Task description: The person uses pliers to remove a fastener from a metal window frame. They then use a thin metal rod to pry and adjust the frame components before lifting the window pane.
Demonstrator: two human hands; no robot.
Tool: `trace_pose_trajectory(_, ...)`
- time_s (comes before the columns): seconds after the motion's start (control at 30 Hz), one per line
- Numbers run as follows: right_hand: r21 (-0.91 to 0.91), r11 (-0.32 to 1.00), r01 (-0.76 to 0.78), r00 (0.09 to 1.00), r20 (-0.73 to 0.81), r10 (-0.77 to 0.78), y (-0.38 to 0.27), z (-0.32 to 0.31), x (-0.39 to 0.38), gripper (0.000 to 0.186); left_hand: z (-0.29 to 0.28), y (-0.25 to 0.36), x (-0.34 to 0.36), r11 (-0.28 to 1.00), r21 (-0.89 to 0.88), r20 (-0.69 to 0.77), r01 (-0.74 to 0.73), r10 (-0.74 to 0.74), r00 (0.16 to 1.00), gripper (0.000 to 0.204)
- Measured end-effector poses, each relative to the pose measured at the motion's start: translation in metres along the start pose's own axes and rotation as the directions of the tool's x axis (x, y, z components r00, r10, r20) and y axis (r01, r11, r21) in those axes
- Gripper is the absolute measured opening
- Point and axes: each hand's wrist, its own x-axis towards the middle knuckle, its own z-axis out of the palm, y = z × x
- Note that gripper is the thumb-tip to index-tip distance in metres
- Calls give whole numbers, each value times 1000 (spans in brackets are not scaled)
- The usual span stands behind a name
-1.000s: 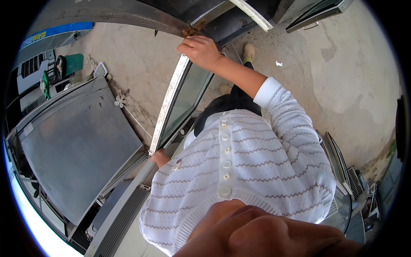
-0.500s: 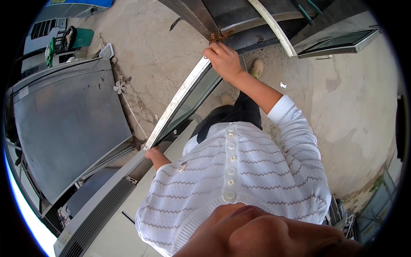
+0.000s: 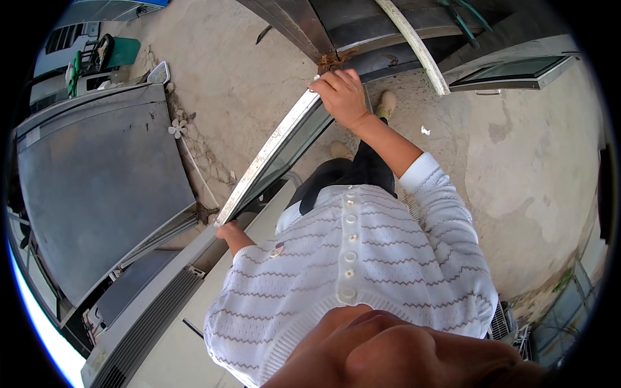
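A long glass panel with a worn white metal frame (image 3: 266, 155) slants across the middle, in front of my body. At its far upper end my right hand (image 3: 341, 97) grips the frame's corner, fingers folded over the edge. Down at the near left end my left hand (image 3: 229, 234) closes round the frame, its fingers partly hidden. Greenish glass (image 3: 294, 147) shows below the white edge. Just beyond my right hand stands the rusty corner of a dark metal cabinet (image 3: 326, 57).
Left lies a large grey metal panel (image 3: 103, 174), with a small white fan blade (image 3: 177, 128) beside it. A pale air-conditioner-like unit (image 3: 152, 317) is at lower left. A white bar (image 3: 417, 48) juts out at upper right, near another framed glass panel (image 3: 511, 72). Underfoot is rough concrete (image 3: 220, 58).
The whole view has shifted slightly. Both hands keep their hold on the framed glass panel, which looks nearly unmoved.
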Motion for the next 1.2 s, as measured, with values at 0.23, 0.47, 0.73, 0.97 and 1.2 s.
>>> trace_pose_trajectory(0.23,-20,998,-63,998,25,64,-2,-8,-6,12,-3,8,10,1000,-1,80,18,-18,997,33)
trace_pose_trajectory(0.47,320,752,-576,781,-56,622,17,-21,-30,8,-2,13,32,988,49,393,149,-156,906,38)
trace_pose_trajectory(0.73,842,-157,-516,329,364,871,38,-8,-34,14,-18,17,46,972,111,541,206,-233,808,44)
trace_pose_trajectory(0.97,876,-221,-430,311,373,874,39,0,-34,14,-31,18,53,964,146,574,223,-266,775,50)
trace_pose_trajectory(1.2,882,-258,-395,271,380,884,42,4,-39,14,-37,18,58,957,166,607,238,-289,741,55)
